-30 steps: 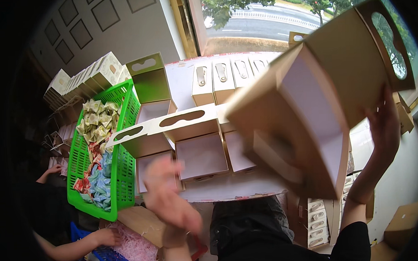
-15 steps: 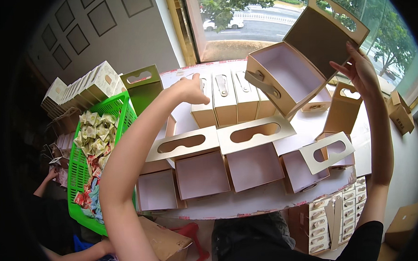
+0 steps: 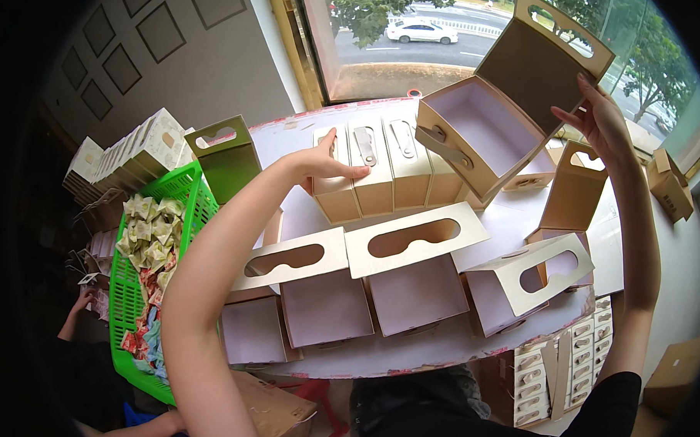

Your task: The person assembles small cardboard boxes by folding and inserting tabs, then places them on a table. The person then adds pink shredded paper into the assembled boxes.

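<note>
While lid leans, RH holds edge.

black top | short right sleeve | bare forearms

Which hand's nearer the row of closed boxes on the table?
Left. The left hand is over the left end of the row of closed boxes; the right hand is off to the right, at the raised lid of the tilted open box.

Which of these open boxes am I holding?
The tilted gift box at upper right, its raised lid in your right hand; the other open boxes sit lower, clear of that hand.
</note>
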Tool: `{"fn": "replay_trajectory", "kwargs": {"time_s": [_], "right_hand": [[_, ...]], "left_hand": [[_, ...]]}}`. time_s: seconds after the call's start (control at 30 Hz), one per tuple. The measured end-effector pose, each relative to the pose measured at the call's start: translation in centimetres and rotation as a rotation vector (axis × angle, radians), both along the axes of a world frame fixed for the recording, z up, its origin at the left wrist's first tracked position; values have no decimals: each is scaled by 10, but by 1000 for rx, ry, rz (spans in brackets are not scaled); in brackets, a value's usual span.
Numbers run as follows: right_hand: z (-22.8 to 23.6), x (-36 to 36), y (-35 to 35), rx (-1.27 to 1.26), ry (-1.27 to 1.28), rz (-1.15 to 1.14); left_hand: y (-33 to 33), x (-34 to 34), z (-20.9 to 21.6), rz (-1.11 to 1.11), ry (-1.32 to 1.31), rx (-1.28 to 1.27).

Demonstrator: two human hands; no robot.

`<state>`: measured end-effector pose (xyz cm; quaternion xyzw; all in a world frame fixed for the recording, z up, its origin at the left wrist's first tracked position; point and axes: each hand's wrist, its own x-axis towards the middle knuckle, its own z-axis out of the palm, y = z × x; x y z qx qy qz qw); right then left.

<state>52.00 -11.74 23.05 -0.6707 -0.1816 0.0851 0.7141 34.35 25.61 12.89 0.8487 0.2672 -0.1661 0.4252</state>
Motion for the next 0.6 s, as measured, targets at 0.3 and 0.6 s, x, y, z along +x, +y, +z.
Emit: {"fn": "replay_trajectory", "kwargs": {"time_s": [0.3,0.6], "right_hand": [[1,13,0,43,0,-28],[16,-21,95,107,-168,270]], "left_hand": [[-23,16,-5,-120,-87,67],[49,-15,6,167,-130,105]]}}
